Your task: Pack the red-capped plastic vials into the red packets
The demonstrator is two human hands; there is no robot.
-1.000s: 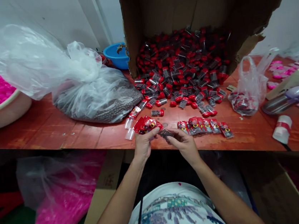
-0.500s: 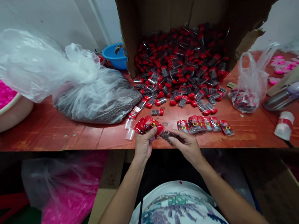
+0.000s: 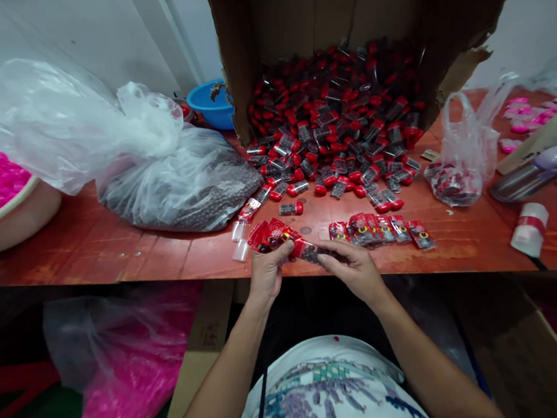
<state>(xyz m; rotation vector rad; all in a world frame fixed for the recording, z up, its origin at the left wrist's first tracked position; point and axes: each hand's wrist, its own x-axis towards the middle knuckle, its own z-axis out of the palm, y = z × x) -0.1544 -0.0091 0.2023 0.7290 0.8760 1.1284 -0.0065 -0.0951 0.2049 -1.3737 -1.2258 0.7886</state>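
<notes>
My left hand (image 3: 267, 272) is closed around a small fan of red printed packets (image 3: 275, 229), its thumb pressed on top. One packet's clear end, with dark beads inside, points to the right. My right hand (image 3: 354, 269) pinches that end between thumb and fingers. To the right of my hands, several similar red packets (image 3: 384, 229) lie overlapping in a row on the red table (image 3: 173, 258). A single clear tube with a red cap (image 3: 291, 208) rests just beyond my hands. Left of the fan are small clear tubes (image 3: 240, 240).
A large cardboard box (image 3: 235, 53) on its side spills red-capped tubes (image 3: 340, 128) onto the table. To the left lie a plastic bag of dark beads (image 3: 180, 186) and a basin (image 3: 32, 213) of pink pieces. A tied bag (image 3: 456, 182) and a roll (image 3: 529, 229) are right.
Both hands keep their hold on the packets, with the right fingers shifted only slightly. The camera view has moved a little.
</notes>
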